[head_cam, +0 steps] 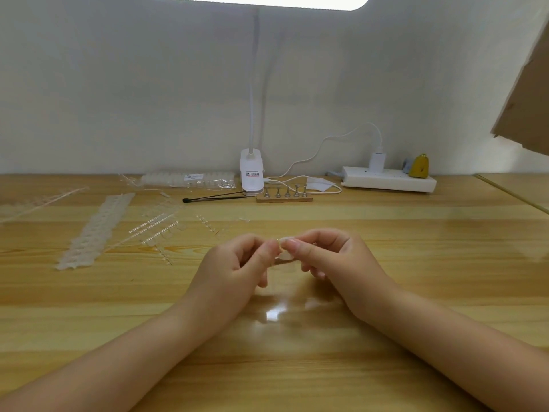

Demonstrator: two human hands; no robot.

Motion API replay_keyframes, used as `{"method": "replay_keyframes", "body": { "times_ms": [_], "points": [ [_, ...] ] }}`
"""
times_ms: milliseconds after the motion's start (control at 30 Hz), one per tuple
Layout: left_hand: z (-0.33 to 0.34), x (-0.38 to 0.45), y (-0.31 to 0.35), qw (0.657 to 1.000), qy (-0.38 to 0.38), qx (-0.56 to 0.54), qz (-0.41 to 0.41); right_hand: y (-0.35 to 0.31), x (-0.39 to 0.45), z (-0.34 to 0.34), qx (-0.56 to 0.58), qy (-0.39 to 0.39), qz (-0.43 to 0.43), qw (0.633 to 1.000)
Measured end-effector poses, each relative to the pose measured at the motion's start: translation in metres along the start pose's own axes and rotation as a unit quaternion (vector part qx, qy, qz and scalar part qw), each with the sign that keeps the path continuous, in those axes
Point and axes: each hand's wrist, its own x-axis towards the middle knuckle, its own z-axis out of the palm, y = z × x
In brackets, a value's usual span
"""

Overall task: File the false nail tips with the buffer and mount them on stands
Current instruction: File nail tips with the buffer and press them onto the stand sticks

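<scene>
- Nail tip (285,256): small, clear, held above the surface (386,263) between both hands, well in front of the stands (285,194).
- Left hand (237,263): fingers curled, pinching the tip's left end.
- Right hand (329,257): fingers curled, pinching its right end; whether it also holds a buffer, cannot tell.
- Tip's long axis unclear, blurred.
- Stands sit beyond the hands, slightly nearer the right hand; mounting means reaching forward.

Probably home desk (386,263): clip lamp (251,173), power strip (389,179)

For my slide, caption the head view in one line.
Both hands, left and right, pinch a clear false nail tip above the wooden table; stands wait behind.
</scene>
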Motion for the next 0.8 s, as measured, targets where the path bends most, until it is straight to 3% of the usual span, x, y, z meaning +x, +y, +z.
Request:
{"method": "replay_keyframes", "body": {
  "times_ms": [167,300,367,500,533,600,667,733,800],
  "points": [
    [-0.0001,-0.0019,0.0009,1.0,0.015,0.018,0.015,0.0033,-0.0013,0.0019,-0.092,0.011,-0.045,0.995],
    [-0.0014,-0.0026,-0.0036,0.99,0.029,0.127,0.057,0.0077,-0.0021,0.0012,-0.177,0.041,-0.099,0.978],
    [-0.0012,-0.0028,-0.0043,0.983,0.038,0.165,0.067,0.0081,-0.0033,0.0009,-0.246,0.052,-0.152,0.956],
    [0.0,-0.0036,-0.0032,0.977,0.035,0.197,0.073,0.0075,-0.0056,0.0031,-0.397,0.065,-0.269,0.875],
    [-0.0003,-0.0037,-0.0027,0.979,0.031,0.187,0.073,0.007,-0.0058,0.0036,-0.4,0.067,-0.273,0.872],
    [-0.0012,-0.0029,-0.001,0.986,0.014,0.145,0.076,0.0043,-0.0047,0.0029,-0.319,0.048,-0.214,0.922],
    [-0.0019,-0.0023,0.0013,0.993,-0.022,0.075,0.089,0.0006,-0.002,-0.002,-0.169,-0.022,-0.096,0.981],
    [-0.002,-0.0028,0.0031,0.992,-0.069,0.018,0.103,-0.0012,-0.0004,-0.0048,-0.074,-0.087,-0.01,0.993],
    [-0.0041,-0.0025,0.0044,0.99,-0.1,-0.013,0.103,-0.0013,0.0014,-0.0053,-0.011,-0.105,0.034,0.994]
  ]
}}
